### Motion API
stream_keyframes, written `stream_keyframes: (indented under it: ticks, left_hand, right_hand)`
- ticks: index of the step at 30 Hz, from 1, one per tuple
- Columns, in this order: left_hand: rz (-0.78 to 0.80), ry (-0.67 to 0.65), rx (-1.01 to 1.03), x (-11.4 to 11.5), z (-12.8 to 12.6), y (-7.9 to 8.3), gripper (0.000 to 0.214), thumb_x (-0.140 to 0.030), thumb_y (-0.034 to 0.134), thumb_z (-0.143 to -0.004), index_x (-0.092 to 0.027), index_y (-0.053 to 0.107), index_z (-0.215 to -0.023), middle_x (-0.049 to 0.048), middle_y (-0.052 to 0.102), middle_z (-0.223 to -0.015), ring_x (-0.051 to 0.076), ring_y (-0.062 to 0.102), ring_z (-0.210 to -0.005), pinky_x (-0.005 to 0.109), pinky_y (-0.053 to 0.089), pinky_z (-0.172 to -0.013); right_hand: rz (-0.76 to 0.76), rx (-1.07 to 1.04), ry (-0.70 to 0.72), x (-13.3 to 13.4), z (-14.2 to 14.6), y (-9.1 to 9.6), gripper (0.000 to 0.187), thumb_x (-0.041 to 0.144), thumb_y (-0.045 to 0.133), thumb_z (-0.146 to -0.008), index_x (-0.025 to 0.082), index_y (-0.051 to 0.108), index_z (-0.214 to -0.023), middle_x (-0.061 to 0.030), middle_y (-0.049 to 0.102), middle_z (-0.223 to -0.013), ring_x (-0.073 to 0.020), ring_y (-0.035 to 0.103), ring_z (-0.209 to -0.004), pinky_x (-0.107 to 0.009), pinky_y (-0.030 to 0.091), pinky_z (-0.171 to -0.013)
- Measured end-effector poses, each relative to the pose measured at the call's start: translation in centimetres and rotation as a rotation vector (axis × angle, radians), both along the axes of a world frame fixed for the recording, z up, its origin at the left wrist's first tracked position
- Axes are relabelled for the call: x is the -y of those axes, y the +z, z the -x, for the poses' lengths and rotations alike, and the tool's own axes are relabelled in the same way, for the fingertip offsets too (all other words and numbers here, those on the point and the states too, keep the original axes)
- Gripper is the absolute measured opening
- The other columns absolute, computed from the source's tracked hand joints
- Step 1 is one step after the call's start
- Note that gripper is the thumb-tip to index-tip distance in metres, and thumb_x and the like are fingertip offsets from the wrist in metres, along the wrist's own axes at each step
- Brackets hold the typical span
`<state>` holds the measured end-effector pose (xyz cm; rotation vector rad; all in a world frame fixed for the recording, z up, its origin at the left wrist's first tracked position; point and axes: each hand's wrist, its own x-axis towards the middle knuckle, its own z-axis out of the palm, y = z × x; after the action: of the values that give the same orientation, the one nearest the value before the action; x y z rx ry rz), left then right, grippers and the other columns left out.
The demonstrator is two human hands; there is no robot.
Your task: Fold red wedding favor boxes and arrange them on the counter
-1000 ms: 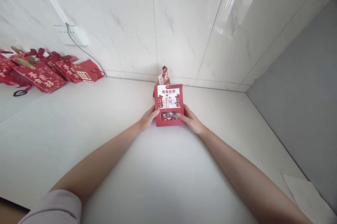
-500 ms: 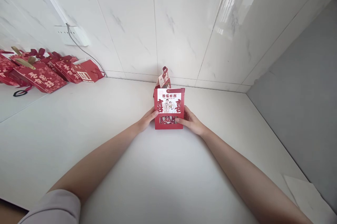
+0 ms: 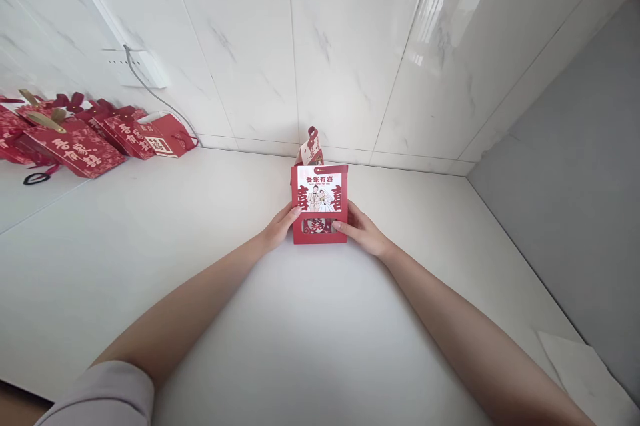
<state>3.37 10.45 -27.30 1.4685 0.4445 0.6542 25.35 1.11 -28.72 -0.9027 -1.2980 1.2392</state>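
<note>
Red box (image 3: 320,215) shifted slightly lower; both hands (image 3: 280,226) grip sides; label (image 3: 320,190) reads 吾家有喜

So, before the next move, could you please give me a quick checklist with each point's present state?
1. Left hand on the box: ok, at its left edge, thumb in front.
2. Right hand on the box: ok, at its right edge.
3. Window uncovered: not ok, the right thumb overlaps its right end.
4. Box apart from the rear box: cannot tell, it partly hides it.
5. Box base resting on the table: cannot tell from this angle.
6. Red packages clear of both hands: ok, far left.
</note>
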Motion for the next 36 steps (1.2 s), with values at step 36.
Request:
stream_keyframes:
  ticks: [36]
  left_hand:
    - [-0.583,0.483,-0.149,1.0,0.5,-0.8,0.072,-0.061,0.048,-0.090,-0.024,0.030,-0.149,0.0134,0.041,-0.148,0.030,0.044,-0.134,0.047,0.037,-0.112]
  right_hand:
    - [-0.284,0.531,-0.167,1.4,1.7,0.1,0.052,0.048,0.044,-0.098,0.029,0.033,-0.146,-0.0086,0.051,-0.140,-0.0239,0.061,-0.108,-0.042,0.055,-0.092]
